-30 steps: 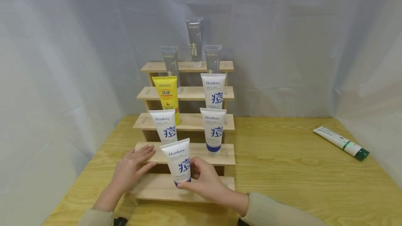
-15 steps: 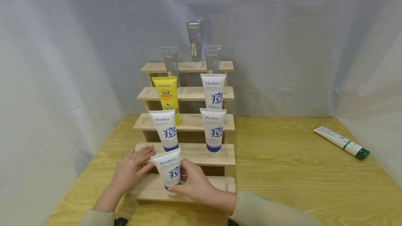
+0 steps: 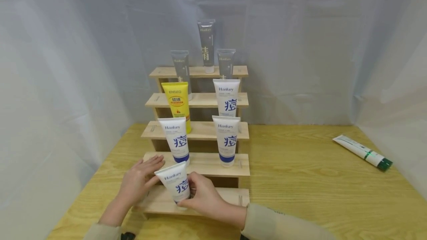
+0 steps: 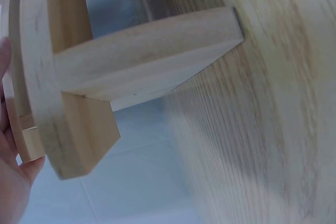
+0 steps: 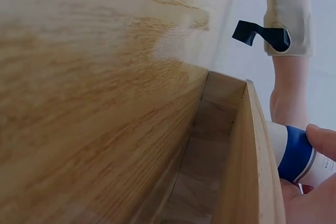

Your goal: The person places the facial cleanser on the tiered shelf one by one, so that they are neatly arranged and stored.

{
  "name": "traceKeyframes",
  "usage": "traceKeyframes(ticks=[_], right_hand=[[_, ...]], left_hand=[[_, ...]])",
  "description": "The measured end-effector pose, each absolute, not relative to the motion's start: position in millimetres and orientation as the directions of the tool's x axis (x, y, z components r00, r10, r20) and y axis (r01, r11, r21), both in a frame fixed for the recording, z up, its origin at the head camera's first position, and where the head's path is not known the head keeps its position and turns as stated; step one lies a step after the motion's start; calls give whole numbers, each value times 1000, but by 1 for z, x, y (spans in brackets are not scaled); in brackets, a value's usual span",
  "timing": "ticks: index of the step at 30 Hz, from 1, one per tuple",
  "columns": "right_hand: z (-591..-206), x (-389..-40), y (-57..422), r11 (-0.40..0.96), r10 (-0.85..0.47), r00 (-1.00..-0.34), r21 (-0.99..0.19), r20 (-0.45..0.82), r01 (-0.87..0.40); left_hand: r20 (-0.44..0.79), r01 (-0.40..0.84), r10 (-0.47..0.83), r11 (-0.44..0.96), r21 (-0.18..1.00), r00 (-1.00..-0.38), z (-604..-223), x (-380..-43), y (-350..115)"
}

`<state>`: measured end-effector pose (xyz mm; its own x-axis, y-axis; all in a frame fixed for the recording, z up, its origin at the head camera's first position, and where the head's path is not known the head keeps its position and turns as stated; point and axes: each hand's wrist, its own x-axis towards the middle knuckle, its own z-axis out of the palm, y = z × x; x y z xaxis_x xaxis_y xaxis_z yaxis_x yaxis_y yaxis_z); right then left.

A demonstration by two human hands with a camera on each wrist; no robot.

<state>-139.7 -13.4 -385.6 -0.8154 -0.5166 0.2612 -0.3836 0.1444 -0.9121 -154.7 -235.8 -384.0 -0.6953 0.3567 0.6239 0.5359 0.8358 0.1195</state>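
My right hand pinches a white squeeze tube with blue lettering, thumb in front and fingers at its right side. The tube tilts to the left, its lower end close over the lowest step of the wooden tiered stand. In the right wrist view, the tube's blue band shows beside the thumb. My left hand rests on the left end of the second step, fingers extended and thumb toward the tube. Two more white tubes, left and right, stand upright on that second step.
Higher up stand a yellow tube, another white tube and several grey tubes, one grey tube on the top step. A white-and-green tube lies at the table's right. Pale curtains enclose the table.
My right hand has carried the white tube left and down toward the lowest step's left part, and the tube leans further left. My left hand has stayed in place.
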Motion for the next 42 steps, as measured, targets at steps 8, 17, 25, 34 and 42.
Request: traceKeyframes(ticks=[8, 17, 25, 34, 42], right_hand=[[-387, -141, -12, 175, -532, -807, -899, 257, -402], [-386, -145, -6, 172, -582, -766, -879, 273, -444], [-384, -143, -5, 147, -580, -760, -879, 294, -453], [-385, -143, -7, 213, -561, -752, -818, 345, -535], [-384, -143, -7, 301, -556, -756, -763, 346, -571]], left_hand=[[629, 532, 351, 838, 119, -693, -386, -155, -237], [624, 528, 350, 841, 120, -699, -387, -156, -237], [631, 532, 345, 837, 127, -695, -387, -156, -237], [633, 535, 337, 832, 145, -697, -385, -155, -236], [636, 544, 346, 827, 141, -690, -385, -155, -235]])
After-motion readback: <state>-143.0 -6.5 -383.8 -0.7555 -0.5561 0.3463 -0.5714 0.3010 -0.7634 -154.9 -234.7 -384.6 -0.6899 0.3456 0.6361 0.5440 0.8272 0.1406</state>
